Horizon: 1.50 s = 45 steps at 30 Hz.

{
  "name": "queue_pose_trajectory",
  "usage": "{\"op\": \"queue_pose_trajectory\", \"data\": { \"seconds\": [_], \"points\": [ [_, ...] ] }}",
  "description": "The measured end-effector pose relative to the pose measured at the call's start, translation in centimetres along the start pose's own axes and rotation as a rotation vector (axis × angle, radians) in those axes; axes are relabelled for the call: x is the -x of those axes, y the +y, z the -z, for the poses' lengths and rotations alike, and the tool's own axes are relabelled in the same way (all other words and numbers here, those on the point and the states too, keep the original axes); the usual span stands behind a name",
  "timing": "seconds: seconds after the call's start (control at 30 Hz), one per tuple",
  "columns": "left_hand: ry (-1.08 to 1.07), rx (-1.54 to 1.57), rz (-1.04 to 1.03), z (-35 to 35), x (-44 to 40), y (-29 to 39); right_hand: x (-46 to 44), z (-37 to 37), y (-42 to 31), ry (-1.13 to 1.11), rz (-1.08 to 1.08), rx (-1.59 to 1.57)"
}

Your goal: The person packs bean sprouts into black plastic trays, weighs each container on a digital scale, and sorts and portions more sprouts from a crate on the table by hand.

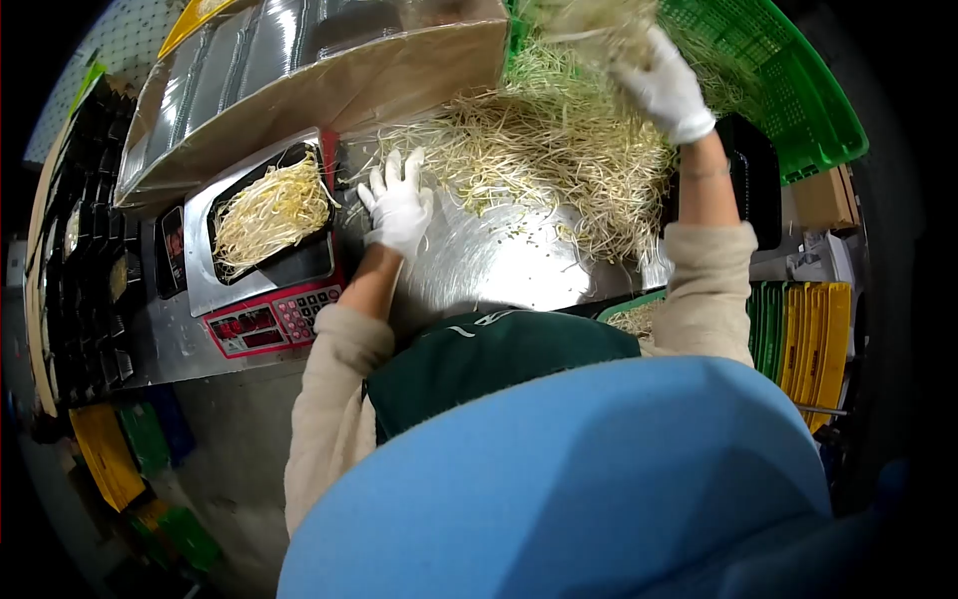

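Note:
My left hand (399, 208), in a white glove, rests on the metal table (469, 265) with its fingers spread and nothing in it. To its left, a black tray of bean sprouts (269, 220) sits on a red digital scale (261, 324). My right hand (667, 92), also gloved, is raised over the far right of a large sprout heap (559, 155), its fingers around a bunch of sprouts (594, 30) blurred by motion. Sprouts also lie in the green crate (798, 90) behind it.
A cardboard box of clear plastic lids (329, 80) stands behind the scale. Stacked black trays (90, 250) fill the left edge. A black tray (756, 185) lies right of my right forearm, with yellow and green crates (813, 329) below.

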<state>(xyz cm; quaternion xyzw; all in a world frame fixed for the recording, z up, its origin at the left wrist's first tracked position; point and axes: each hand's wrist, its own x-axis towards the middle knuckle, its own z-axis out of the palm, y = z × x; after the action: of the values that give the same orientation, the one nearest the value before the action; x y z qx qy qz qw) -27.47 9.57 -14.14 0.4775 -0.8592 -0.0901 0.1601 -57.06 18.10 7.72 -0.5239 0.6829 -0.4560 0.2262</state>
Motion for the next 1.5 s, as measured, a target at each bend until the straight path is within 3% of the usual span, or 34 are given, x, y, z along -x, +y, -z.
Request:
{"op": "queue_pose_trajectory", "data": {
  "seconds": [0.03,0.07,0.1,0.13,0.17,0.2,0.23,0.33,0.4,0.47,0.53,0.6,0.67,0.7,0.73,0.8,0.93,1.0,1.03,1.13,1.17,1.27,1.37,1.43,1.5],
  "points": [
    [-0.005,0.009,-0.064,2.1,1.2,0.3,0.8,-1.3,0.9,0.003,0.113,0.416],
    [-0.012,0.017,-0.133,3.7,2.7,0.4,2.4,-3.2,2.1,-0.059,0.286,0.514],
    [-0.002,0.240,-0.269,3.0,4.0,-1.2,4.0,-5.2,3.4,-0.105,0.466,0.604],
    [-0.188,0.320,-0.225,5.3,6.0,-1.1,6.6,-7.5,4.6,-0.185,0.470,0.828],
    [-0.207,0.334,-0.268,5.7,7.9,-1.5,9.1,-10.4,5.4,-0.290,0.418,0.860],
    [-0.336,0.338,-0.163,5.3,10.4,-2.2,11.5,-13.3,6.2,-0.396,0.366,0.891],
    [-0.323,0.292,-0.195,4.9,11.7,-2.5,13.2,-16.1,9.3,-0.418,0.483,0.831],
    [-0.192,0.250,-0.269,2.5,13.5,-3.5,11.4,-19.5,12.9,-0.405,0.522,0.800],
    [-0.159,0.303,-0.101,2.2,13.3,-3.1,5.5,-17.3,9.9,-0.609,-0.063,0.957],
    [-0.052,0.295,-0.085,4.9,12.5,-2.3,3.7,-14.0,9.8,-0.377,0.067,0.829],
    [-0.285,0.514,0.110,5.2,12.8,-3.4,5.0,-13.5,6.8,-0.369,0.092,0.785],
    [-0.244,0.394,0.128,5.3,13.2,-2.2,7.0,-15.0,8.3,-0.352,0.206,0.683],
    [0.202,0.660,-0.079,5.2,11.9,-0.2,9.1,-17.9,7.8,-0.528,0.132,0.754],
    [-0.163,0.413,-0.174,8.4,9.5,1.4,10.3,-18.2,8.9,-0.490,0.274,0.757],
    [0.149,0.527,-0.407,7.2,9.4,2.3,11.4,-18.0,8.8,-0.451,0.414,0.757],
    [0.006,0.228,-0.577,6.6,8.3,3.1,12.5,-16.5,8.4,-0.532,0.283,0.878],
    [-0.114,0.153,-0.537,0.8,4.5,1.5,13.5,-13.1,10.7,-0.460,0.146,0.945],
    [-0.307,0.057,-0.518,0.1,2.9,2.2,11.9,-12.2,13.3,-0.444,0.143,0.821],
    [-0.105,-0.017,-0.587,-1.4,2.6,2.3,11.1,-11.9,13.5,-0.406,0.206,0.799],
    [-0.038,-0.013,-0.551,-2.2,1.9,2.2,10.6,-12.1,12.5,-0.400,0.155,0.844],
    [0.143,0.117,-0.629,-1.8,2.3,1.8,10.6,-11.5,12.5,-0.324,0.285,0.875],
    [0.043,0.204,-0.534,2.3,3.7,1.8,10.8,-7.5,11.3,-0.205,0.288,0.883],
    [0.091,0.154,-0.659,3.2,3.8,0.7,10.3,-4.1,11.7,-0.094,0.038,0.709],
    [0.158,0.093,-0.793,3.7,4.0,1.7,8.7,-3.7,11.4,-0.194,-0.177,0.850],
    [0.105,-0.171,-0.589,3.4,4.0,2.4,8.7,-4.2,11.9,-0.258,-0.285,0.993]
  ]
}}
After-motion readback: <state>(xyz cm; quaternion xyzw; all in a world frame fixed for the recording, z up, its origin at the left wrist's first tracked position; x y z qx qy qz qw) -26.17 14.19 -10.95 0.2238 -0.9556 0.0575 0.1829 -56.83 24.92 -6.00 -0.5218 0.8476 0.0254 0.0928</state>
